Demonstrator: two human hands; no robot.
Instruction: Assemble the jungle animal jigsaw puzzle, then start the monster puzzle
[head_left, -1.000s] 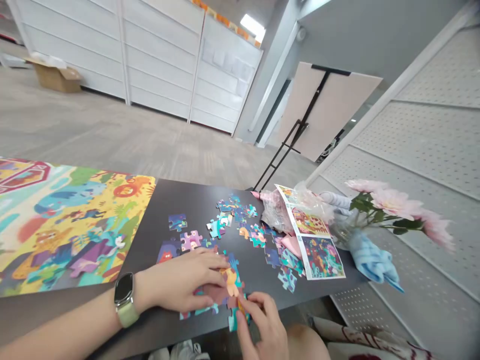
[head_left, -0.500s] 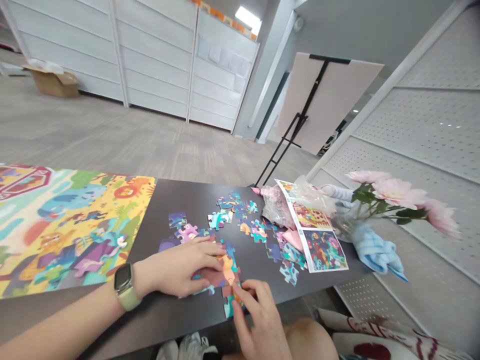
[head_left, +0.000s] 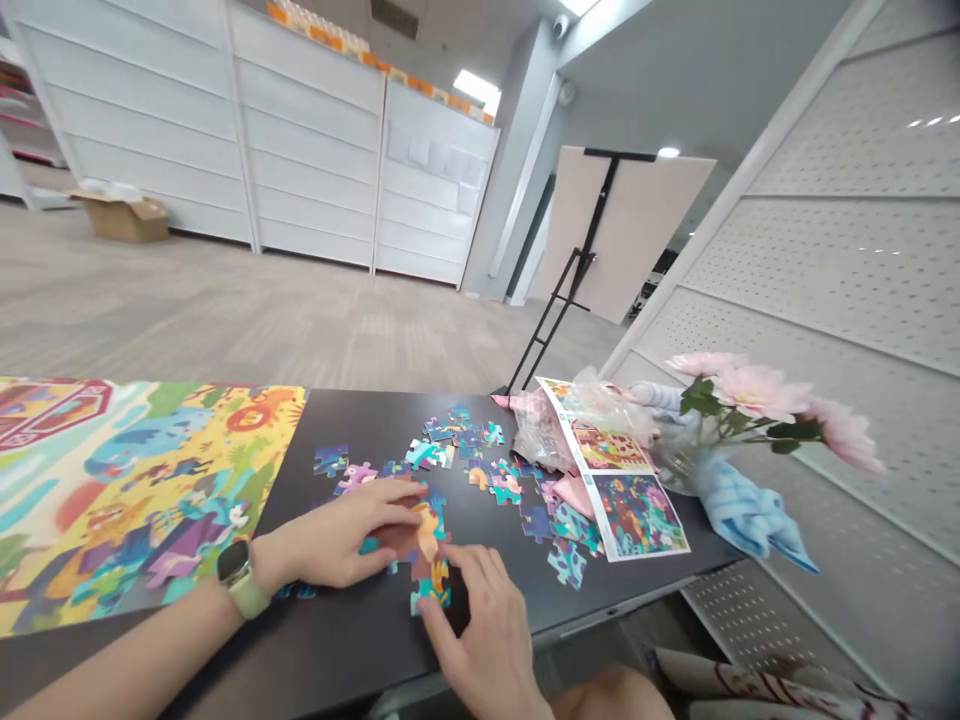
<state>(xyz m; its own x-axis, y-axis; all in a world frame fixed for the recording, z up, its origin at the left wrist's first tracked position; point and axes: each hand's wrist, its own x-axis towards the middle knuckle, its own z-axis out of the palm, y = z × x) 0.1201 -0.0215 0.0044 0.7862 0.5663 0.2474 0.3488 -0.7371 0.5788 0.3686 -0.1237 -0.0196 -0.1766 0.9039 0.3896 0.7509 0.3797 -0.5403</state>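
Observation:
My left hand [head_left: 352,530], with a watch [head_left: 238,570] on its wrist, lies over a partly joined strip of jigsaw puzzle [head_left: 427,530], its fingers stretched out and touching the pieces. At the strip's near end, my right hand [head_left: 487,615] has its thumb and fingertips around the edges of a teal and orange puzzle piece [head_left: 433,590]. That piece touches the strip; whether it is fully locked in cannot be seen. Part of the strip is hidden under my left fingers. Beyond the hands lie several joined clusters and loose puzzle pieces [head_left: 506,483].
A finished colourful puzzle [head_left: 150,490] covers the left of the dark table [head_left: 330,650]. To the right are a printed picture sheet [head_left: 645,515], bubble wrap [head_left: 536,430], a blue cloth [head_left: 750,510] and pink flowers [head_left: 761,385]. An easel [head_left: 577,270] stands behind the table.
The view has tilted up and shifted slightly. My right thumb and fingers have spread wider around the near piece. My left hand stays on the strip.

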